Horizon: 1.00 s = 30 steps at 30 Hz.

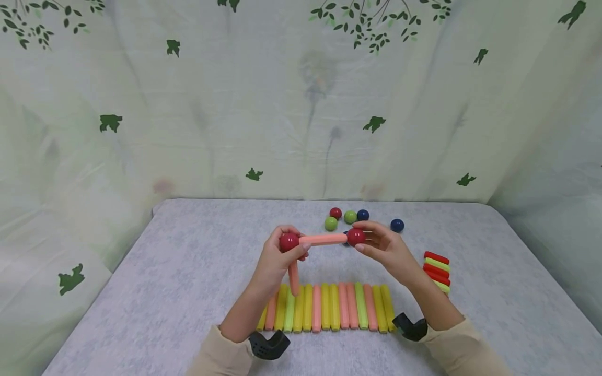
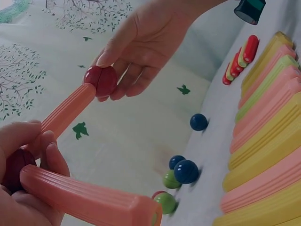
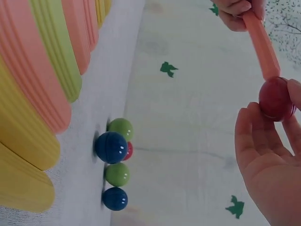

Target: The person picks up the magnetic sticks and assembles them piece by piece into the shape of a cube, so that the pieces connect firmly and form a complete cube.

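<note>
Above table point(image 1: 188, 271): pink stick point(image 1: 323, 239) horizontal; left hand point(image 1: 277, 261) pinches 1 red ball point(image 1: 289, 242), right hand point(image 1: 385, 249) fingers curl around other ball point(image 1: 356, 236).

Even, diffuse bright light, soft faint shadows on the bench point(image 1: 188, 292), small glare spots on the blue ball point(image 3: 111, 147), wide-angle bowing at head-view edges, nearest pink stick point(image 2: 89, 202) slightly soft in wrist views
</note>
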Motion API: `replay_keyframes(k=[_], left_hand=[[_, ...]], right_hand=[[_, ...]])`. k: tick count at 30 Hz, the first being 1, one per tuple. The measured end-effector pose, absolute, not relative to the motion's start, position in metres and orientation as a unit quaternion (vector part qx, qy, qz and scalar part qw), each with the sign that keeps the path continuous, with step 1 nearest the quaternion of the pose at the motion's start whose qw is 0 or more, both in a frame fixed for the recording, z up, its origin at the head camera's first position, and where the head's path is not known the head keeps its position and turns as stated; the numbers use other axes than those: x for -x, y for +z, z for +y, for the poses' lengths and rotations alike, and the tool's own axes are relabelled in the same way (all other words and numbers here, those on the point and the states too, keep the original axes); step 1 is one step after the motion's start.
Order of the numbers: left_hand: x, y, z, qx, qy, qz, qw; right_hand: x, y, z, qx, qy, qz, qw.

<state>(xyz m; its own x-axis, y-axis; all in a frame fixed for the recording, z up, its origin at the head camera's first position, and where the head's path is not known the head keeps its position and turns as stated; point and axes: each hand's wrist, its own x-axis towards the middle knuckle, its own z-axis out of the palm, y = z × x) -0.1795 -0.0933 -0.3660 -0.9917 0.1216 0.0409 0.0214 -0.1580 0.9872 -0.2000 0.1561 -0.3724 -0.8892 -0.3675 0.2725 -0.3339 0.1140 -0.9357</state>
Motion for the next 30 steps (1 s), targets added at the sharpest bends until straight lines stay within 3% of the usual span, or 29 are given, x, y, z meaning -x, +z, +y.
replay_keyframes(k=[14, 19, 26, 30], left_hand=[[0.174, -0.356, -0.095, -0.048, 0.753, 0.656, 0.025], [0.168, -0.346, -0.094, -0.042, 0.750, 0.661, 0.009], [0.179, -0.361, -0.097, -0.019, 0.759, 0.651, 0.007], [0.181, -0.364, -0.098, -0.020, 0.760, 0.650, 0.001]], right_hand=[[0.175, -0.384, 0.181, 0.228, -0.562, 0.795, -0.019], [0.161, -0.407, 0.198, 0.176, -0.536, 0.825, 0.022], [0.151, -0.432, 0.208, 0.097, -0.501, 0.854, 0.100], [0.149, -0.436, 0.204, 0.067, -0.425, 0.895, 0.115]])
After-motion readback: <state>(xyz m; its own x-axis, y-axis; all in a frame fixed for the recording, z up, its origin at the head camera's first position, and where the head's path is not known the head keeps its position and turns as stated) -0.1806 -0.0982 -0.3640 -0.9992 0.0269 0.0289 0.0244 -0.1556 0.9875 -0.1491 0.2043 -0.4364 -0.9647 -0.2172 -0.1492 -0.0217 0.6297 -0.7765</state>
